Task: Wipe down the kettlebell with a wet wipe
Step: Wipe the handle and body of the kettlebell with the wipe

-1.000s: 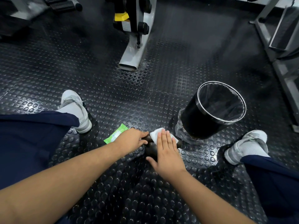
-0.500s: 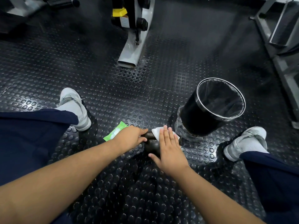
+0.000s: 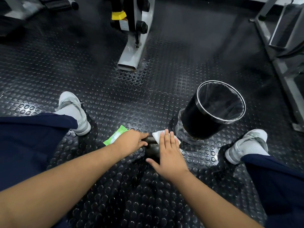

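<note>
A dark kettlebell (image 3: 152, 149) lies on the studded rubber floor between my feet, mostly hidden by my hands. My left hand (image 3: 130, 142) grips its handle from the left, fingers curled round the bar. My right hand (image 3: 169, 153) lies flat with straight fingers on a white wet wipe (image 3: 158, 135), pressing it onto the kettlebell's right side. The wipe's far edge sticks out beyond my fingertips. A green wet-wipe packet (image 3: 116, 135) lies on the floor just left of my left hand.
A black bin (image 3: 212, 112) with a clear liner stands close to the right of the kettlebell. My white shoes sit at left (image 3: 74, 112) and right (image 3: 246, 145). A grey machine foot (image 3: 131, 58) stands ahead, and a metal frame (image 3: 286, 51) at the far right.
My right hand has slid the wipe slightly away from me and to the right over the kettlebell. My left hand keeps its grip on the handle.
</note>
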`<state>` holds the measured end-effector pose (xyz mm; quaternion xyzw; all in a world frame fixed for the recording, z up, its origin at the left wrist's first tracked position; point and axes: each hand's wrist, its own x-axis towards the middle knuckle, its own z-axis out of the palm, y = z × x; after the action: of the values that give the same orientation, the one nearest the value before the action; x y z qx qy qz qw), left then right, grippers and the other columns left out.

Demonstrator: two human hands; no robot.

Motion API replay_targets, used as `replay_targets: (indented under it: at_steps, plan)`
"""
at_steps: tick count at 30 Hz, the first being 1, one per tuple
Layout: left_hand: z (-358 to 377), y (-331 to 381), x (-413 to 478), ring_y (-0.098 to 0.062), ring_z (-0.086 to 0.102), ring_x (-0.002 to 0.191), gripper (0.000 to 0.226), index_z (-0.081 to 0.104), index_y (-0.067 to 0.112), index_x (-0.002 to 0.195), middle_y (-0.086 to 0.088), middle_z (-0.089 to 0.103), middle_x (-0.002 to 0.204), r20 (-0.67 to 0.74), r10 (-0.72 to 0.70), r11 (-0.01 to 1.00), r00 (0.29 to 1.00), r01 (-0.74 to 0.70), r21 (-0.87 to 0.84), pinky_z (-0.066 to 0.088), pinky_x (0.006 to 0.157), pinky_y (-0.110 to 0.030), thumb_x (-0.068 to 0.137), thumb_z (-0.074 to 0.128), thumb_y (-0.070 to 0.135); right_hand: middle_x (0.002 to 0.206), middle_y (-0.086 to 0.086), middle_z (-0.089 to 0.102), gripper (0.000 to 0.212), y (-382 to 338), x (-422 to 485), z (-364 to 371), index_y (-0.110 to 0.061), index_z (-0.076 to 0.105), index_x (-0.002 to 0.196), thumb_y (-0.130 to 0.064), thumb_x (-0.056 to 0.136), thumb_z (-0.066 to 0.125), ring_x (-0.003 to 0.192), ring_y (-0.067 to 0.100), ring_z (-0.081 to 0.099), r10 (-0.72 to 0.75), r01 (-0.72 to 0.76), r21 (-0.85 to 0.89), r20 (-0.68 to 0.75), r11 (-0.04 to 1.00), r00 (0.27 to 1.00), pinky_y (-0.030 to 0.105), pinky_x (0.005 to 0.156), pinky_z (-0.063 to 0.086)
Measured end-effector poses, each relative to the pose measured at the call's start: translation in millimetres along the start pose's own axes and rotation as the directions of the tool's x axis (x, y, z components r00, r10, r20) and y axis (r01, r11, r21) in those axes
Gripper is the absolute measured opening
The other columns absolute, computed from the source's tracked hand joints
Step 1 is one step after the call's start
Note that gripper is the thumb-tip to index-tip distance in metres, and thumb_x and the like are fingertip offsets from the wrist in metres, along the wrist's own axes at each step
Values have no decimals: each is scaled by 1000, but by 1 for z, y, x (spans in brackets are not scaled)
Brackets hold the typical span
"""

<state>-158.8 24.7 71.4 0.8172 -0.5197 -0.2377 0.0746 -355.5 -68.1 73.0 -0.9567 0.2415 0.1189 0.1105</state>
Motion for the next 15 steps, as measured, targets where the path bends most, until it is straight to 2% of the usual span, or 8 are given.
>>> replay_targets:
  at_steps: [5, 9, 11, 15]
  plan:
    - [-2, 3, 1, -22, 70, 99, 53, 46, 32, 152, -1, 76, 112, -6, -8, 999, 1000, 8, 31, 49, 78, -27, 102, 56, 45, 165, 14, -36, 114, 2, -9, 6, -7, -26, 158, -80, 94, 33, 152, 32, -35, -12, 12, -7, 2, 1000, 1000, 51, 128, -6]
    - [0, 1, 1, -20, 71, 92, 51, 50, 33, 149, 0, 77, 105, 18, -17, 1000, 1000, 17, 10, 45, 70, -25, 101, 60, 43, 169, 15, -25, 110, 8, 6, -3, -9, -19, 162, -79, 94, 33, 156, 33, -25, -27, 27, -2, 11, 1000, 1000, 52, 129, 1]
    - [0, 1, 1, -20, 71, 90, 50, 51, 33, 149, 0, 77, 104, 16, -17, 1000, 1000, 17, 5, 45, 69, -24, 101, 60, 42, 169, 15, -23, 110, 8, 10, -7, -10, -18, 162, -81, 93, 31, 156, 33, -24, -19, 19, 8, 27, 1000, 999, 52, 129, -1]
    - [-2, 4, 0, -21, 71, 95, 51, 49, 32, 150, -1, 77, 107, 3, -5, 999, 1000, 5, 44, 47, 72, -27, 101, 59, 44, 166, 13, -34, 113, 4, -4, -3, -10, -25, 159, -81, 93, 33, 152, 32, -34, -14, 14, 24, 13, 1000, 1000, 50, 128, -6]
